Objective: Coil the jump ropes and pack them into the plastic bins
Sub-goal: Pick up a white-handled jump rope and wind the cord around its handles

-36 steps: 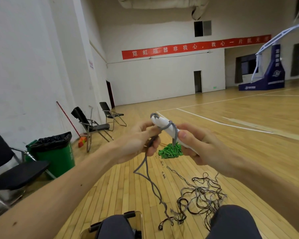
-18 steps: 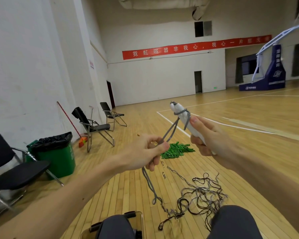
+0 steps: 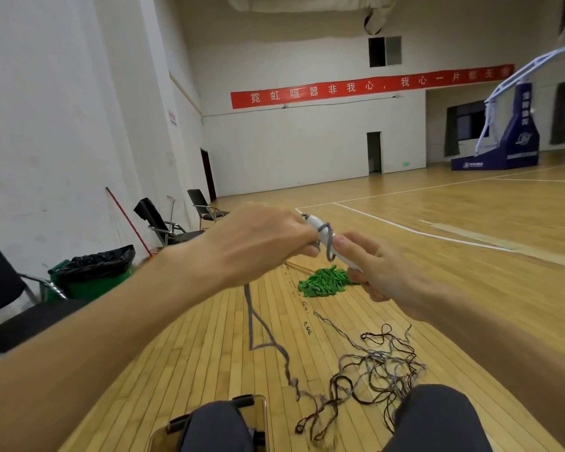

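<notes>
Left hand (image 3: 261, 243) has risen back to the white handle (image 3: 317, 225), fingers curled round the gray rope (image 3: 252, 321) for another wrap; right hand (image 3: 377, 272) grips the handle; most rope lies tangled on the floor (image 3: 470, 256), so coiling looks early.

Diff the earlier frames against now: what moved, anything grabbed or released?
The left hand, holding the grey rope, swung from low-left of the white handle up to its tip, carrying the rope round as if for another wrap. The right hand kept its grip and lowered the handle slightly. Nothing grabbed or released. The floor tangle and green pile stayed put.
</notes>
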`<state>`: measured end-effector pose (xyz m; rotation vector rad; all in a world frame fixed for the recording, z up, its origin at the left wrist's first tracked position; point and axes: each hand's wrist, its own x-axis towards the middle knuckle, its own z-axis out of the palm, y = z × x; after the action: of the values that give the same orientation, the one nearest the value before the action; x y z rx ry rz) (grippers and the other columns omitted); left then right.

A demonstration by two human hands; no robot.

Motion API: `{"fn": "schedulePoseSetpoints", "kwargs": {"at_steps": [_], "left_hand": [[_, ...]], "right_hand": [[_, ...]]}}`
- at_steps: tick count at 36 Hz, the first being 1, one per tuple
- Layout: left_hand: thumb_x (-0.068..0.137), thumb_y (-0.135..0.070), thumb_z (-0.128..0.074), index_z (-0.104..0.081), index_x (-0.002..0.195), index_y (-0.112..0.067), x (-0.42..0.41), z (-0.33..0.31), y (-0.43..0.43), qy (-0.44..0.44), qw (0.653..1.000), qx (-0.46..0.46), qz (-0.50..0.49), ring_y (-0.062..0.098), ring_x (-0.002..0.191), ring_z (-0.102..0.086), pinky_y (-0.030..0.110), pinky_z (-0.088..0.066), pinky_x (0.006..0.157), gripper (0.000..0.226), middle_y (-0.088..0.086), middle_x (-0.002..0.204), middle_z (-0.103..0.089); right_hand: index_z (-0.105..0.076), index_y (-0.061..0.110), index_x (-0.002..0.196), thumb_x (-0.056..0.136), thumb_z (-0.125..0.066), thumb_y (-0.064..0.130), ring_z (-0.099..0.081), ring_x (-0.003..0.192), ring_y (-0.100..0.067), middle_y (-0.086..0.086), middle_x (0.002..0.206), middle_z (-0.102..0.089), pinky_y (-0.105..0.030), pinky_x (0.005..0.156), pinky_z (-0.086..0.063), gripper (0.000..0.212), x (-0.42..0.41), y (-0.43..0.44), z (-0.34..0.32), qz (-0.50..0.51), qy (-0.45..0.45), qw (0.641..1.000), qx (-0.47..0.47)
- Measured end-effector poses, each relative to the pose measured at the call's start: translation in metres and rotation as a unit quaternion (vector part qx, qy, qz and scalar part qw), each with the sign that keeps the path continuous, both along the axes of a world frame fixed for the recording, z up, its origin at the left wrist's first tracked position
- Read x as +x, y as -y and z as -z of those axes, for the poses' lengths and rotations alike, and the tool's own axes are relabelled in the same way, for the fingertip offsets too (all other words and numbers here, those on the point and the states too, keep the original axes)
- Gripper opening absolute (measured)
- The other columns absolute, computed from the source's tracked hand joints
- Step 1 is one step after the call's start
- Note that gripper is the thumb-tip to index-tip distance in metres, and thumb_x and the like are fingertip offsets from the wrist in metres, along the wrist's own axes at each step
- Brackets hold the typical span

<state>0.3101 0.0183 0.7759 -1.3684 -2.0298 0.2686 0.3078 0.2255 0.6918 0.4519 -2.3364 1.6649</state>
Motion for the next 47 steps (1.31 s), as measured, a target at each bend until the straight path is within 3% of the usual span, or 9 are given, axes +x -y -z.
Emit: {"fn": "schedulePoseSetpoints", "kwargs": {"at_steps": [2, 4, 11, 15, 20, 28, 34, 42, 47], "left_hand": [[0.098, -0.045, -0.038, -0.071, 0.093, -0.012, 0.001, -0.008, -0.001, -0.014, 1.0, -0.007, 0.018, 0.007, 0.053, -0.045, 0.021, -0.041, 0.046, 0.046, -0.007, 0.071, -0.06], [0.097, -0.044, -0.041, -0.071, 0.089, -0.013, 0.004, -0.015, -0.002, -0.008, 0.999, -0.015, 0.028, 0.006, 0.053, -0.044, 0.014, -0.033, 0.047, 0.044, -0.009, 0.07, -0.057], [0.096, -0.034, -0.061, -0.075, 0.092, -0.016, -0.001, -0.034, -0.004, 0.074, 0.997, 0.021, 0.017, -0.006, 0.064, -0.053, 0.002, -0.035, 0.071, 0.023, -0.015, 0.077, -0.061], [0.092, -0.041, -0.061, -0.075, 0.093, -0.018, -0.006, -0.031, -0.003, 0.174, 0.982, 0.073, -0.011, 0.01, 0.065, -0.061, 0.022, -0.047, 0.065, 0.027, -0.009, 0.074, -0.067], [0.09, -0.042, -0.064, -0.076, 0.094, -0.022, -0.013, -0.025, -0.001, 0.268, 0.955, 0.124, -0.015, 0.015, 0.069, -0.064, 0.04, -0.053, 0.068, 0.023, -0.005, 0.076, -0.07], [0.088, -0.043, -0.064, -0.076, 0.089, -0.019, -0.015, -0.019, 0.001, 0.349, 0.926, 0.145, -0.01, 0.029, 0.069, -0.066, 0.055, -0.053, 0.069, 0.027, 0.005, 0.075, -0.072], [0.083, -0.046, -0.065, -0.077, 0.088, -0.022, -0.014, -0.018, -0.001, 0.379, 0.913, 0.15, -0.014, 0.031, 0.07, -0.064, 0.052, -0.053, 0.069, 0.027, 0.006, 0.074, -0.072], [0.097, -0.021, -0.061, -0.075, 0.078, -0.021, -0.019, -0.02, 0.003, 0.49, 0.849, 0.196, 0.014, 0.012, 0.057, -0.05, 0.022, -0.04, 0.051, 0.024, 0.0, 0.068, -0.065], [0.104, -0.007, -0.044, -0.055, 0.095, 0.017, -0.032, -0.003, 0.001, 0.534, 0.811, 0.24, -0.01, 0.014, 0.052, -0.038, 0.023, -0.038, 0.051, 0.028, 0.007, 0.063, -0.043]], "right_hand": [[-0.063, 0.037, 0.119, 0.1, -0.046, 0.056, -0.045, 0.041, 0.008, 0.014, 0.066, -0.047, -0.019, 0.044, -0.028, 0.032, 0.001, 0.004, -0.001, -0.005, -0.007, 1.0, 0.029], [-0.063, 0.039, 0.118, 0.099, -0.046, 0.059, -0.044, 0.043, 0.006, 0.016, 0.061, -0.047, -0.017, 0.043, -0.029, 0.032, 0.003, 0.007, -0.001, -0.015, -0.016, 0.998, 0.055], [-0.058, 0.04, 0.125, 0.098, -0.041, 0.059, -0.051, 0.054, 0.008, 0.034, 0.058, -0.054, -0.007, 0.045, -0.035, 0.037, 0.016, 0.014, -0.004, -0.061, -0.04, 0.988, 0.139], [-0.06, 0.037, 0.124, 0.094, -0.039, 0.063, -0.051, 0.057, 0.005, 0.012, 0.078, -0.06, -0.009, 0.048, -0.037, 0.045, 0.021, 0.013, -0.002, -0.085, -0.043, 0.982, 0.165], [-0.073, 0.02, 0.1, 0.093, -0.036, 0.065, -0.04, 0.046, -0.001, 0.016, 0.052, -0.044, -0.011, 0.047, -0.032, 0.058, 0.025, 0.015, -0.005, -0.098, -0.049, 0.977, 0.183], [-0.068, 0.016, 0.082, 0.093, -0.028, 0.072, -0.04, 0.049, 0.0, 0.014, 0.053, -0.044, -0.01, 0.05, -0.033, 0.069, 0.032, 0.015, -0.007, -0.105, -0.049, 0.976, 0.186], [-0.063, 0.016, 0.072, 0.074, -0.04, 0.082, -0.039, 0.05, -0.012, 0.002, 0.06, -0.048, -0.02, 0.049, -0.034, 0.07, 0.031, 0.018, -0.005, -0.104, -0.086, 0.971, 0.197], [-0.053, 0.013, 0.077, 0.091, -0.047, 0.068, -0.024, 0.045, -0.01, 0.006, 0.058, -0.033, -0.019, 0.04, -0.025, 0.057, 0.037, 0.015, -0.015, -0.231, 0.015, 0.972, 0.044], [-0.049, 0.012, 0.081, 0.094, -0.041, 0.064, -0.024, 0.046, -0.011, 0.003, 0.061, -0.03, -0.019, 0.041, -0.025, 0.054, 0.038, 0.014, -0.019, -0.246, 0.052, 0.967, -0.05]]}}
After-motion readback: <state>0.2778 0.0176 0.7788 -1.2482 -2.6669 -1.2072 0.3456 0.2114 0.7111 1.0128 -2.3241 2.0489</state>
